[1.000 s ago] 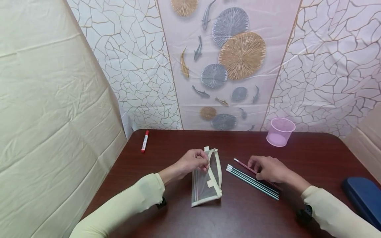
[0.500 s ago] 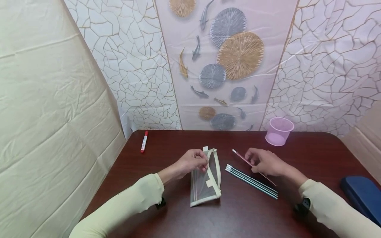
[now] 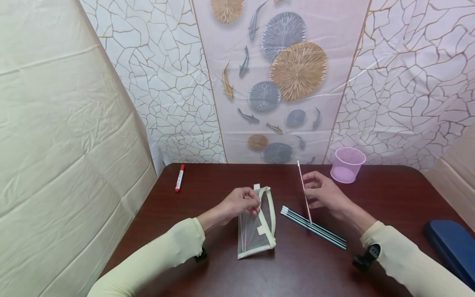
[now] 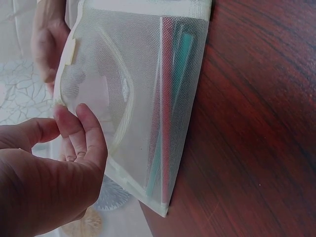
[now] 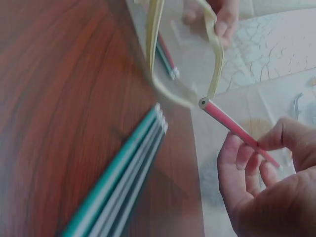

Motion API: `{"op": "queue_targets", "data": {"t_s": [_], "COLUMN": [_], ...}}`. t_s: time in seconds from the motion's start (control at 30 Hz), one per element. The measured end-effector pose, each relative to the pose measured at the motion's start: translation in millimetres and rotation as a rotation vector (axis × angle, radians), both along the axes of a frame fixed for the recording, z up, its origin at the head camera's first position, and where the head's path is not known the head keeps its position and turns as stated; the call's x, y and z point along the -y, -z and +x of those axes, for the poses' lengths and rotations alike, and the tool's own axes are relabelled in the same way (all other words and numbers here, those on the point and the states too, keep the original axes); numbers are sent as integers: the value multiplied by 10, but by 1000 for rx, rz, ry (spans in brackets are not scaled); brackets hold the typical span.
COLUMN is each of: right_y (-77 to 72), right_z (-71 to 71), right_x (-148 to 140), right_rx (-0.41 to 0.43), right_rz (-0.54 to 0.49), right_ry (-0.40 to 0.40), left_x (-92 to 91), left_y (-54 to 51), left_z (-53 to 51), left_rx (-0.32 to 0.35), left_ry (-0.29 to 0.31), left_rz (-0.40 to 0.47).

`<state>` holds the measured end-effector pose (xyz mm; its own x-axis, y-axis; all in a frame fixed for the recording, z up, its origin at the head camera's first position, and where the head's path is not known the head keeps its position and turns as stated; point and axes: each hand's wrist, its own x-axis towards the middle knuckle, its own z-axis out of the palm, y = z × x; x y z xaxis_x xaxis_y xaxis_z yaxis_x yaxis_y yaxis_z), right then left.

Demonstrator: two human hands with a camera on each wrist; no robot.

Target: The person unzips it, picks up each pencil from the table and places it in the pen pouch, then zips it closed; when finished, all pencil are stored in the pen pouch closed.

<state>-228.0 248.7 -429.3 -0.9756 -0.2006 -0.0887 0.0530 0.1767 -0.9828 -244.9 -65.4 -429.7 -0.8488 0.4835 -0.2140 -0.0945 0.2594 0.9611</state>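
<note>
My left hand pinches the opened zip edge of a cream mesh pencil pouch, which stands on the table. Through the mesh, the left wrist view shows red pencils and green pencils inside. To the right, my right hand holds a red pencil between thumb and fingers, raised off the table and steeply tilted. Its white eraser end points up; the unsharpened end faces the pouch in the right wrist view. Beneath it several dark green pencils lie side by side.
A pink mesh cup stands at the back right. A red-capped marker lies at the back left, and a dark blue case sits by the right edge. Patterned cloth hangs behind the brown table.
My right hand has lifted the red pencil from beside the green ones, moved it up and leftward, and turned it nearly upright. The left hand and pouch have stayed put.
</note>
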Motion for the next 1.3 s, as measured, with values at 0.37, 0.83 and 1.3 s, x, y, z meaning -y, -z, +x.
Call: {"op": "queue_targets", "data": {"t_s": [0.37, 0.83, 1.3], "right_y": [34, 205, 288], "right_z": [-13, 251, 343], "right_x": [453, 949, 1143], "right_rx": [97, 161, 198], "right_rz": [-202, -218, -126], "right_ry": [114, 117, 9], "left_x": [-27, -49, -66], "left_y": [40, 54, 47], "left_z": [0, -2, 19], "left_rx": [12, 7, 20], "left_ry": [0, 8, -11], "left_rz": [6, -4, -4]}}
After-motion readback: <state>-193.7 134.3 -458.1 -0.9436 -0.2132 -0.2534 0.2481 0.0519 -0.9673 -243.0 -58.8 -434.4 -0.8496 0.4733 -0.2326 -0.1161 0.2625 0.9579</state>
